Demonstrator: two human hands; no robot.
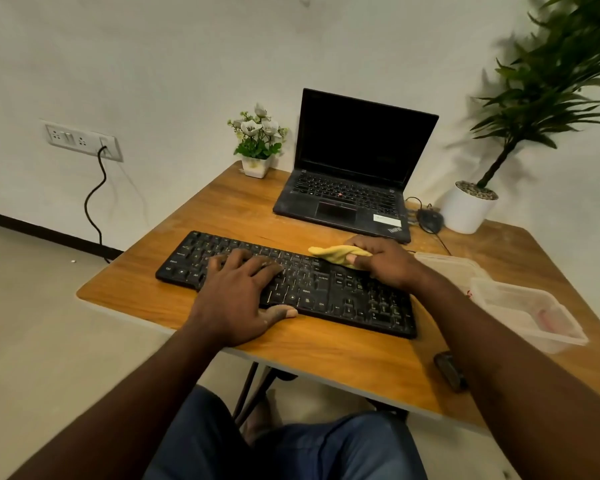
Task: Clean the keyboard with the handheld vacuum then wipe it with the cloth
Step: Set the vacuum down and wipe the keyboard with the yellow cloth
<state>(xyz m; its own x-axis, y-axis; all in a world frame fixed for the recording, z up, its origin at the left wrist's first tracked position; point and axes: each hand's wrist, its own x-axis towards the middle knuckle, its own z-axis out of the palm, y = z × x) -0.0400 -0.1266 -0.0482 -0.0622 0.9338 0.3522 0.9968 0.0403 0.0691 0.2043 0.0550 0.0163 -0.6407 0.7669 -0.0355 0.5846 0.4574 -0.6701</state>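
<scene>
**Keyboard** (pixel 343 296): black, full-size, lying across the middle of the desk (pixel 326 355). Most key legends are too small to read, but "Ctrl" and "Alt" show on the near row.

**Left hand** (pixel 243 289): yours, laid flat on the keyboard's left half. The fingers are straight and spread, the thumb lies along the near edge, and the grip is slack, holding nothing.

**Right hand** (pixel 385 261): yours, at the keyboard's far edge, right of centre. The grip is curled tight round the cloth.

**Cloth** (pixel 333 254): yellow and bunched. It sticks out leftward from your fingers and touches the far row of keys.

**Laptop** (pixel 354 174): black, lid up, screen dark, just behind the keyboard. There is a "ThinkPad" mark on the corner of the palm rest. The white sticker beside it is unreadable.

**Mouse** (pixel 430 220): dark and corded, behind the keyboard's right end.

**Flower pot** (pixel 255 166): small and white with pale blooms, behind the keyboard's middle.

**Tall plant** (pixel 468 209): in a white pot, behind and right of the keyboard.

**Plastic tubs** (pixel 527 313): two, clear, right of the keyboard.

**Dark object** (pixel 449 370): nearer you than the keyboard's right end and partly hidden by your forearm. You cannot tell what it is.

**Wall socket** (pixel 84 140): on the wall, left of the keyboard, with a black cable (pixel 94 202) plugged in.
</scene>
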